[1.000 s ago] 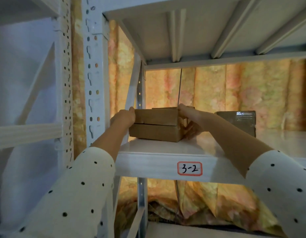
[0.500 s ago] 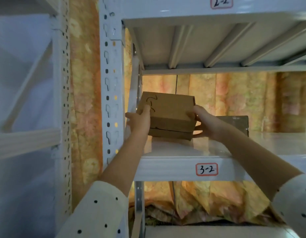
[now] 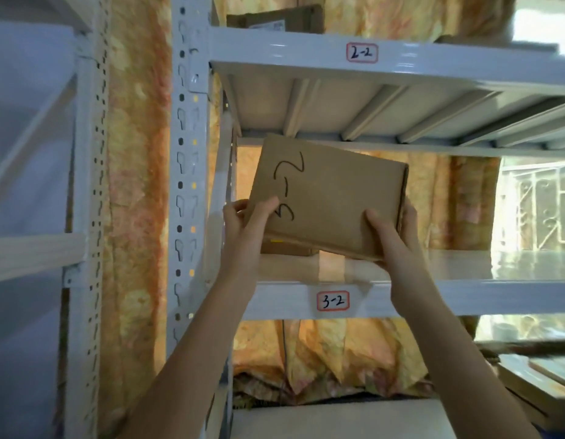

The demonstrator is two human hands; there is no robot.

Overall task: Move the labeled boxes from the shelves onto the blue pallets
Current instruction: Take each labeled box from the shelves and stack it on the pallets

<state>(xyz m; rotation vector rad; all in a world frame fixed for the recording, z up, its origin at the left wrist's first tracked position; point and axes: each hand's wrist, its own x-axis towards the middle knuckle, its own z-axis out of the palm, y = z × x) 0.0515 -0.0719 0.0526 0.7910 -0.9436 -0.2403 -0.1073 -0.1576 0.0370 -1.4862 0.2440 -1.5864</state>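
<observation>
While both of my hands are raised in front of the white metal shelving rack (image 3: 192, 185), they hold a flat brown cardboard box (image 3: 331, 198) with "3-2" handwritten in black marker on its broad face. My left hand (image 3: 246, 226) grips the box's lower left corner, thumb curled over the face just beside the writing and fingers wrapped behind. My right hand (image 3: 392, 236) grips the lower right corner the same way, thumb on the face and fingers round the side edge. I have the box tilted, its marked face turned toward me, clear above the white shelf board (image 3: 464, 299) that bears the red-bordered "3-2" tag (image 3: 333, 301). Just under the held box, a second brown cardboard box (image 3: 287, 248) lies on that shelf, mostly hidden. One level up, the shelf carrying the "2-2" tag (image 3: 362, 52) has another brown box (image 3: 274, 20) on it. Orange-yellow patterned cloth (image 3: 135, 153) hangs behind the rack.
</observation>
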